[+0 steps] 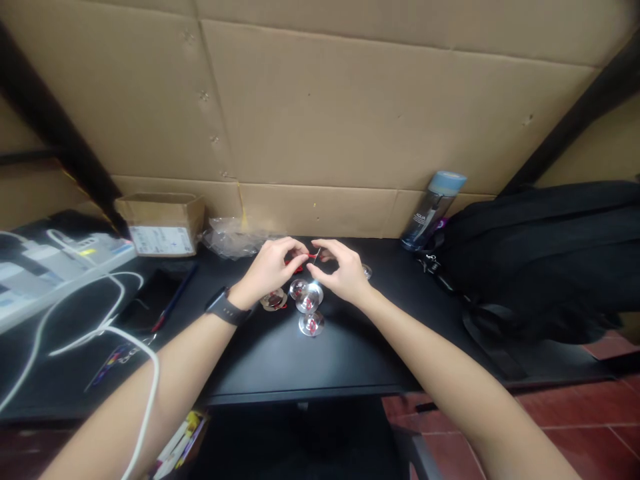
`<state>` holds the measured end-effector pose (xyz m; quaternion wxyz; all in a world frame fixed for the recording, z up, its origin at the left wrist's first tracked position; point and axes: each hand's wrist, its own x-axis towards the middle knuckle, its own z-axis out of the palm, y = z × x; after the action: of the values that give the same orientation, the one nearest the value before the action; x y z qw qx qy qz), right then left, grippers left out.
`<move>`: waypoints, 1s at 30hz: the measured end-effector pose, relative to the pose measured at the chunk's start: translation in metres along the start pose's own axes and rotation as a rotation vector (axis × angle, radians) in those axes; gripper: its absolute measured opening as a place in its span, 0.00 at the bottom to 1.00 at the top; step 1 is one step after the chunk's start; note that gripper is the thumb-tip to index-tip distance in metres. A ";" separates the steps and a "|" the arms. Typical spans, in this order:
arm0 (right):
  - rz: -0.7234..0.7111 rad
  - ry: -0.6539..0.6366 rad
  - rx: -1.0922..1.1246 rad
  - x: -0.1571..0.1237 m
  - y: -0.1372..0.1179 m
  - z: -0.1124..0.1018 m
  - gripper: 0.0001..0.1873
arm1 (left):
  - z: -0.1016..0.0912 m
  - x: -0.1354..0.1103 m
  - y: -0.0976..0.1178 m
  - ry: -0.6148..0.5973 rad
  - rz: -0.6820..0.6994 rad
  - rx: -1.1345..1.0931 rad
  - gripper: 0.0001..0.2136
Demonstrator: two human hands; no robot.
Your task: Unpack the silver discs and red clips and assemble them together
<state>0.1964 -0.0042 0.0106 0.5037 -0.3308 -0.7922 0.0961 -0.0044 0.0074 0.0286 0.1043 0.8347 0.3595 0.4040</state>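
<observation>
Above the table, my right hand (344, 272) grips a small shiny metal disc (317, 257), seen almost edge-on, between thumb and fingers. A red cord (311, 256) runs from that disc to the pinched thumb and fingertips of my left hand (273, 264). Below both hands lie several similar silvery discs (307, 302) with red cord loops at their middles, some overlapping. More discs (273, 300), darker and gold-toned, rest under my left hand. Another disc (367, 271) is partly hidden behind my right hand. My left wrist wears a black watch (227, 307).
At the back left stand a small cardboard box (160, 223) and a crumpled clear plastic bag (237, 237). White cables (154, 373) and a power strip (65, 273) are at left. A water bottle (433, 210) and black backpack (540, 260) stand right. Cardboard (350, 120) walls the back.
</observation>
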 end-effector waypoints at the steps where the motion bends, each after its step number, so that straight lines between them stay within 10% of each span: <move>1: -0.003 -0.014 -0.001 0.000 0.000 0.000 0.22 | 0.001 0.000 -0.001 -0.003 0.005 0.019 0.06; 16: 0.195 0.008 -0.237 0.014 0.044 -0.046 0.35 | -0.008 -0.006 -0.049 -0.189 -0.090 0.366 0.11; 30: 0.246 -0.435 -0.422 0.021 0.061 -0.093 0.22 | -0.001 -0.007 -0.032 -0.235 -0.014 0.495 0.11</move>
<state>0.2971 0.0384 0.0401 0.2276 -0.4928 -0.8378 0.0585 -0.0244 0.0257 0.0097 -0.0592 0.8733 0.4386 0.2034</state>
